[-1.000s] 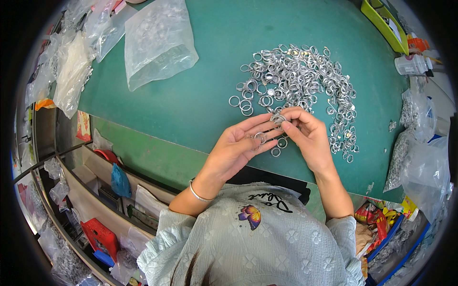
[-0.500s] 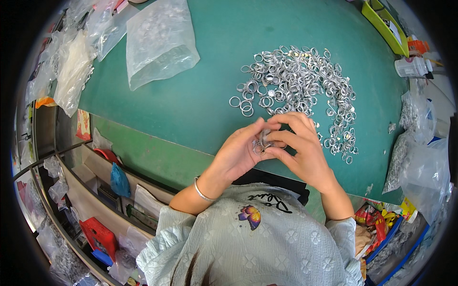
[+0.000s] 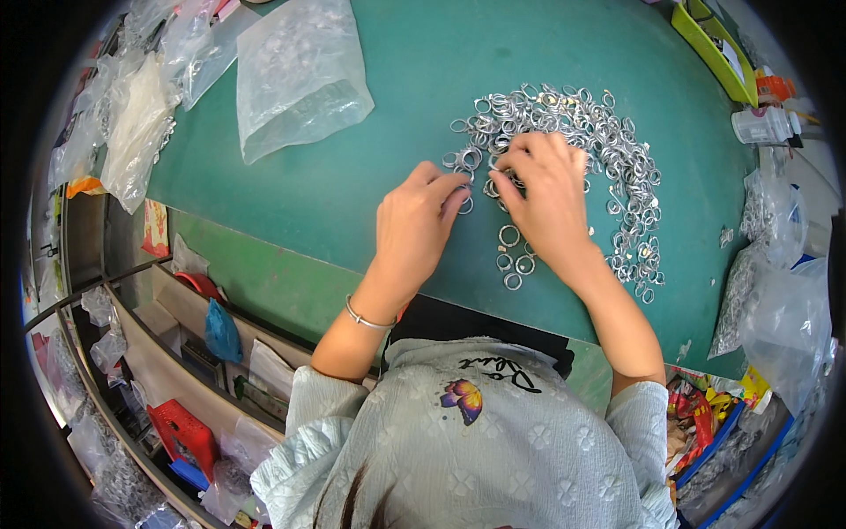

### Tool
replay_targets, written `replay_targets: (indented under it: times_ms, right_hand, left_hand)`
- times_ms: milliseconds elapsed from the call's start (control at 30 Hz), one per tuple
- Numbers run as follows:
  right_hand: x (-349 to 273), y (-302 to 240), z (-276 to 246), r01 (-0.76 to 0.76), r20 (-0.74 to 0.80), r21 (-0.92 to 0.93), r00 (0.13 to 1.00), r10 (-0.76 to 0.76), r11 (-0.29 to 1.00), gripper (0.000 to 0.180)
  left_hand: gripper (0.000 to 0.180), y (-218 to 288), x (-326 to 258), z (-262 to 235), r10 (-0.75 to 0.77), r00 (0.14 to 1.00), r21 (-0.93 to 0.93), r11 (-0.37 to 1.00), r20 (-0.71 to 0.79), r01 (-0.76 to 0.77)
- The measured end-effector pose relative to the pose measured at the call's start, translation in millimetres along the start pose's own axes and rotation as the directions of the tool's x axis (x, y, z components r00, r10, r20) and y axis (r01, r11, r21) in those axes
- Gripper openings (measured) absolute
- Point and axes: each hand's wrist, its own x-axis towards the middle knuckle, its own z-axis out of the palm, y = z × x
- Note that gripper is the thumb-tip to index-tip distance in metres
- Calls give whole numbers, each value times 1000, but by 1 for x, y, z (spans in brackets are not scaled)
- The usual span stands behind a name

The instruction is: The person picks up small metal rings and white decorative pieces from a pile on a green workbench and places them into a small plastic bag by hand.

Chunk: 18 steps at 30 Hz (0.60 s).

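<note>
A loose heap of silvery metal rings (image 3: 630, 167) lies on the green tabletop. My left hand (image 3: 412, 216) is at the heap's left edge, thumb and forefinger pinched on a ring beside a few loose ones. Over the left part of the heap, my right hand (image 3: 551, 189) has its fingers curled down, thumb and fingertips close together among the rings. What those right fingertips hold is partly hidden by the hand. Between my forearms, a small group of separate rings (image 3: 513, 281) rests nearer to me.
A clear plastic bag (image 3: 304, 79) lies at the far left of the green table (image 3: 291, 212). More plastic bags (image 3: 137, 132) crowd the left edge. A lime-green bin (image 3: 718, 53) and a clear bottle (image 3: 765, 125) stand at the right. Bags of metal parts (image 3: 740, 291) line the right edge.
My hands were together near the table's front edge, handling rings; they have moved apart and forward to the heap. Several rings now lie on the table where the hands were.
</note>
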Motion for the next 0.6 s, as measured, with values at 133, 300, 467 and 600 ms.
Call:
replay_targets:
  times_ms: [133,300,467,600]
  right_hand:
    - [-7,9,-19,-174,8,507,980,197,845,8]
    - [-26,11,-39,-421,265,858,854,448,294,7]
    - [-38,-3,-43,-275,134,750,954,269,602,9]
    - [-35,-21,-42,4,112,546,991,-78,838,17]
  left_hand:
    - [11,0,6,3,-5,999,54,999,44,2]
    - [9,0,8,-6,-116,982,-389,906,152,167]
    - [19,-2,-8,-6,-92,662,-665,-208,744,718]
    - [20,12,-23,12,-34,666,-606,-452,745,655]
